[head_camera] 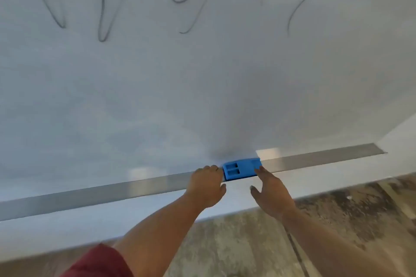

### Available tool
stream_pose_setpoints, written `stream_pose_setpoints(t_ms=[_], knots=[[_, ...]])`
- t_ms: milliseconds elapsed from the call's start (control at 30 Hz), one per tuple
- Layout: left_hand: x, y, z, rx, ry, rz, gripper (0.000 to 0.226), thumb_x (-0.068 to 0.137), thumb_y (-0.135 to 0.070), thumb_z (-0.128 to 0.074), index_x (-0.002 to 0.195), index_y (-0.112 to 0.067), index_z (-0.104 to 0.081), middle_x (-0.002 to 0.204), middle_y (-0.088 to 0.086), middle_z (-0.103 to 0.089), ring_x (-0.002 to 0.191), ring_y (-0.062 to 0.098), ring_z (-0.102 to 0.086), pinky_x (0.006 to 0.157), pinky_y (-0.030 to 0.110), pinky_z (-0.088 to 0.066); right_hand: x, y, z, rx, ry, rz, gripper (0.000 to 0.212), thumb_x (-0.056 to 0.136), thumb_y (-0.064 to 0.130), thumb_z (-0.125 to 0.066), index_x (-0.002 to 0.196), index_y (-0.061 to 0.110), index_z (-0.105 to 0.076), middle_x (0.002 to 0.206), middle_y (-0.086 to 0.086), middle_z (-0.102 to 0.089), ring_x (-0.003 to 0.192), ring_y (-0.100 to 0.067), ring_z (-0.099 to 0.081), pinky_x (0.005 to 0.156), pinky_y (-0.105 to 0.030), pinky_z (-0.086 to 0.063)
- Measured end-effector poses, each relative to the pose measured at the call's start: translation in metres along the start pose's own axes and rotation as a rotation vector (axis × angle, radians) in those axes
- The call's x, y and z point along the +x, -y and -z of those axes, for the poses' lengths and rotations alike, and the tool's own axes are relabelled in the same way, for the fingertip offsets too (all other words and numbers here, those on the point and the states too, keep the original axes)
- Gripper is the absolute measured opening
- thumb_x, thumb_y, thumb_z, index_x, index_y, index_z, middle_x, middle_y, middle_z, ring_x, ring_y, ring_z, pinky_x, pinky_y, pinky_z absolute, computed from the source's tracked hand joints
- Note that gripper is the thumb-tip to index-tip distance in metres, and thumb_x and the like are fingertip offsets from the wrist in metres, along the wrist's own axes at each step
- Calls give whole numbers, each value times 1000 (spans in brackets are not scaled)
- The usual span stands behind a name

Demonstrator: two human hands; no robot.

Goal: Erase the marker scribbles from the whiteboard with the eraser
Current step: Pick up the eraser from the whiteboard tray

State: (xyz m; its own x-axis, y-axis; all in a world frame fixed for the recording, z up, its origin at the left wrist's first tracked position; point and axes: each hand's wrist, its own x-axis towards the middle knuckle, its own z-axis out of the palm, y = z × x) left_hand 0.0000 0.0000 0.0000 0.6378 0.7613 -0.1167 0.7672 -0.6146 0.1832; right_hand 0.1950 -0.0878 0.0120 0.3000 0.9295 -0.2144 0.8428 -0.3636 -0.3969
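Note:
A white whiteboard (202, 87) fills most of the view, with dark marker scribbles (99, 7) across its top. A blue eraser (244, 168) lies on the metal tray (112, 189) along the board's lower edge. My left hand (207, 184) rests on the tray, fingertips just left of the eraser's end. My right hand (270, 189) reaches from the right with fingers spread, its fingertips touching the eraser's right front corner. Neither hand grips the eraser.
Below the tray runs a white wall strip (67, 229), then a mottled brown floor (247, 243). The board's right edge (396, 128) meets a white wall. A red sleeve (99, 263) covers my left upper arm.

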Motion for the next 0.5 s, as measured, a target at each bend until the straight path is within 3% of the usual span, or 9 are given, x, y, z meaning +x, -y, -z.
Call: stream_pose_setpoints(t_ms=[167, 367, 500], knots=[[26, -18, -15, 32, 60, 82, 44, 100, -42, -42, 134, -16, -51, 128, 3, -59, 110, 23, -58, 89, 38, -49, 27, -24, -7, -66, 216, 37, 75, 98, 39, -56, 158, 22, -13, 167, 7, -6, 151, -16, -21, 119, -30, -25], [52, -33, -18, -6, 67, 162, 37, 103, -35, -40, 133, -16, -50, 126, 4, -56, 96, 28, -64, 73, 37, -49, 42, -44, -9, -75, 299, 101, 81, 98, 38, -55, 159, 22, -3, 167, 8, 3, 152, -14, -18, 120, -32, -26], [66, -35, -16, -7, 95, 200, 34, 103, -28, -42, 133, -15, -52, 128, 4, -51, 94, 29, -64, 76, 40, -54, 46, -49, -9, -89, 300, 165, 82, 99, 38, -55, 159, 22, -1, 167, 8, 3, 152, -14, -19, 118, -30, -28]])
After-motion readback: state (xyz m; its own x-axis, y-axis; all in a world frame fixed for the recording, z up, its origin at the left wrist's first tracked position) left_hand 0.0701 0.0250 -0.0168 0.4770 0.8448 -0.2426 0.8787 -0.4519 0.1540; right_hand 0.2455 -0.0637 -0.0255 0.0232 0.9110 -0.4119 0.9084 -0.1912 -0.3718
